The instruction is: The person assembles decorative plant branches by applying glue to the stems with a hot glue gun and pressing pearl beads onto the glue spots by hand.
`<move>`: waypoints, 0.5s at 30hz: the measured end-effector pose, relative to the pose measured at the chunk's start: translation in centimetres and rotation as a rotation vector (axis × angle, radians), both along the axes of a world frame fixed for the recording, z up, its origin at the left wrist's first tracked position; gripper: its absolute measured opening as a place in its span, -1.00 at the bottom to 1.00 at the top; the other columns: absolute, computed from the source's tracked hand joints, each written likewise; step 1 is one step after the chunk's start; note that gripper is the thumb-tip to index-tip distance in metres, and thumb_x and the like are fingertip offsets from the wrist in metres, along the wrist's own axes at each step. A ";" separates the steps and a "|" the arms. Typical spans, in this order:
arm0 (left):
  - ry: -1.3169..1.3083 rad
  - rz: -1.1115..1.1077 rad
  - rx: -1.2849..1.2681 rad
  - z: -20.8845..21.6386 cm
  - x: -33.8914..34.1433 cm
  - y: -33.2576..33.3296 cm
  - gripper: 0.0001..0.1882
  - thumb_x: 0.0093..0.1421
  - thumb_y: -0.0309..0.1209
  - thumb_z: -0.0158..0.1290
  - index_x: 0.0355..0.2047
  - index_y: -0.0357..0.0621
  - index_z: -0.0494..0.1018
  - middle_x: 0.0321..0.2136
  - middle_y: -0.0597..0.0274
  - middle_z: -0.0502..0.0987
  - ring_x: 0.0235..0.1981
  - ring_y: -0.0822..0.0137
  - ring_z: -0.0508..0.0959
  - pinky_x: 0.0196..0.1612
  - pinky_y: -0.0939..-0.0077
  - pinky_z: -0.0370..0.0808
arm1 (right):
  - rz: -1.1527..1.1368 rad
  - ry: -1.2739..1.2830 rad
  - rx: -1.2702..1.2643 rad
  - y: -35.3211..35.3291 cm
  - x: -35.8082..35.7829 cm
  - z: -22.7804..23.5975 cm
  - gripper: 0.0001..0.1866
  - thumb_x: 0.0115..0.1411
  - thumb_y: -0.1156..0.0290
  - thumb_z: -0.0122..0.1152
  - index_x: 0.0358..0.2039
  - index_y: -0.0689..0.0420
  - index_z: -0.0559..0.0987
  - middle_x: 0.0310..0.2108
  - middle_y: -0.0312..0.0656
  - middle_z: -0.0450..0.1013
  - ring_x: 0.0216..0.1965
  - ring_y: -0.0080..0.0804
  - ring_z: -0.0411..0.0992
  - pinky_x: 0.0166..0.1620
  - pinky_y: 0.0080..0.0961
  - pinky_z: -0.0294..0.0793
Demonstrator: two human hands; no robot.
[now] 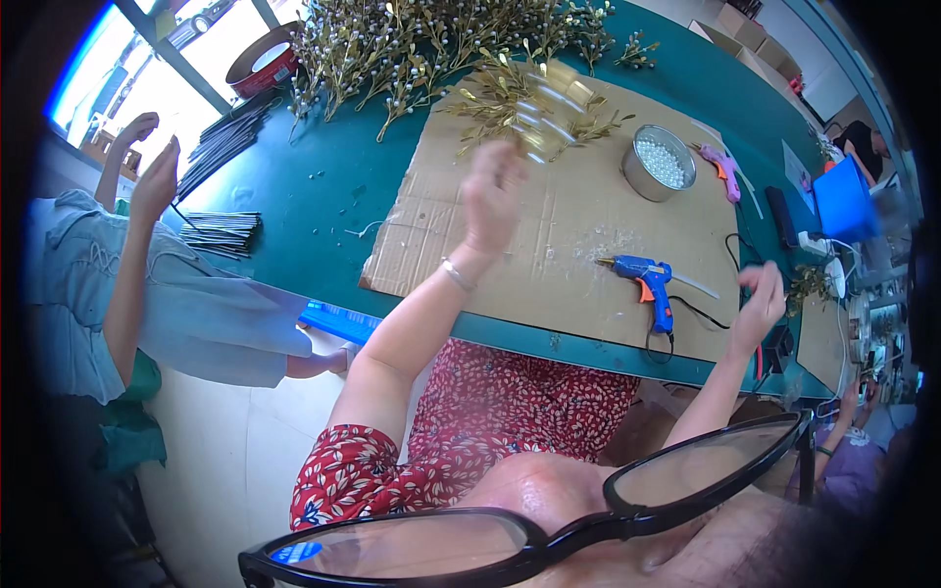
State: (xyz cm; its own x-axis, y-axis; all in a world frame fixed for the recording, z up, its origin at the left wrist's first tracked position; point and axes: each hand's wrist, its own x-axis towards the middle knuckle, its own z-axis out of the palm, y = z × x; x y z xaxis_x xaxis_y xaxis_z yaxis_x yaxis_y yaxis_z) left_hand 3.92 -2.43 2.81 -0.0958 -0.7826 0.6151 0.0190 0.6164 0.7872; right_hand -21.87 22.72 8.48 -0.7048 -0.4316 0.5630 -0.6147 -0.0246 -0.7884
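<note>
My right hand (760, 302): fingers curled, grip I cannot tell. Blue-orange plastic glue gun (650, 271): on brown flat cardboard (578, 201). My left hand (492, 199): fingers bent near blurred golden leafy spray (490, 108), over far cardboard part; whether holding, cannot tell.

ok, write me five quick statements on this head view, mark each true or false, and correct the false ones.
1. The blue glue gun lies on the cardboard. True.
2. The left hand is nearer the gold-leaved sprig than the right hand is. True.
3. The right hand is gripping the blue glue gun. False: the glue gun lies apart from both hands.
4. The round metal tin holds white beads. True.
5. The blue glue gun is the only one in view. False: a pink glue gun lies to the right of the tin.
</note>
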 end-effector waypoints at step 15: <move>0.307 0.070 0.351 -2.4 2.0 -4.3 -0.87 0.27 -0.51 -0.14 -0.18 -0.21 0.28 -0.52 0.36 0.41 -0.56 0.64 0.29 -0.52 0.71 0.23 | -0.190 -0.442 -0.199 8.9 3.4 -7.6 -0.80 0.32 0.33 -0.08 -0.35 0.19 0.36 -0.51 -0.32 0.26 -0.50 -0.60 0.19 -0.43 -0.67 0.22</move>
State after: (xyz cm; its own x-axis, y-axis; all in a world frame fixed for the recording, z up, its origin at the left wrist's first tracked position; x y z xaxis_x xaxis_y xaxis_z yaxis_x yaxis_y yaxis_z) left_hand 5.92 -6.75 0.39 0.1095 -0.9463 0.3041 0.2514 0.3224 0.9126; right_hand -18.48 31.61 0.92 -0.9494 -0.1878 0.2517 -0.2320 -0.1206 -0.9652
